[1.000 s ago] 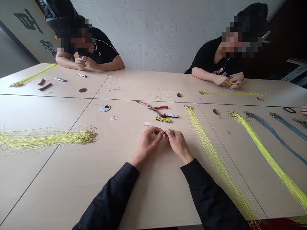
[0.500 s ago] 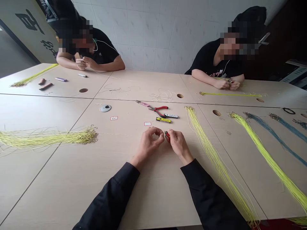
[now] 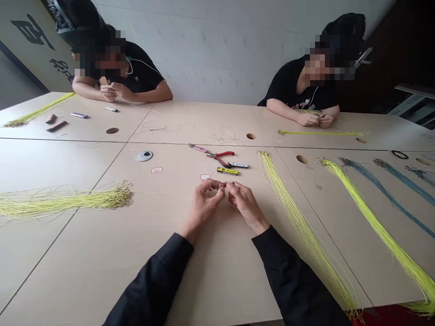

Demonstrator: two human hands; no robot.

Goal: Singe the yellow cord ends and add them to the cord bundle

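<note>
My left hand point(image 3: 206, 201) is closed in a pinch, thumb against forefinger, on something too small to make out. Its fingertips meet those of my right hand point(image 3: 245, 202), whose fingers are curled together. A lighter was visible in the right hand earlier; now the fingers hide most of what is there. Just beyond the hands lie a yellow lighter point(image 3: 227, 171), a white lighter point(image 3: 238, 165) and red-handled pliers point(image 3: 222, 157). Yellow cord bundles lie on both sides, one to the left point(image 3: 102, 198) and one to the right point(image 3: 288, 199).
Two people in black, one at the far left point(image 3: 142, 72) and one at the far right point(image 3: 285, 88), lean on the table point(image 3: 217, 271). A pink cutter point(image 3: 200, 148), a round metal tin point(image 3: 144, 155), small labels, loose threads and blue cord bundles point(image 3: 384, 188) lie about.
My right fingers have shifted against the left fingertips, and the red lighter seen in them is now mostly hidden. The whole view has moved slightly.
</note>
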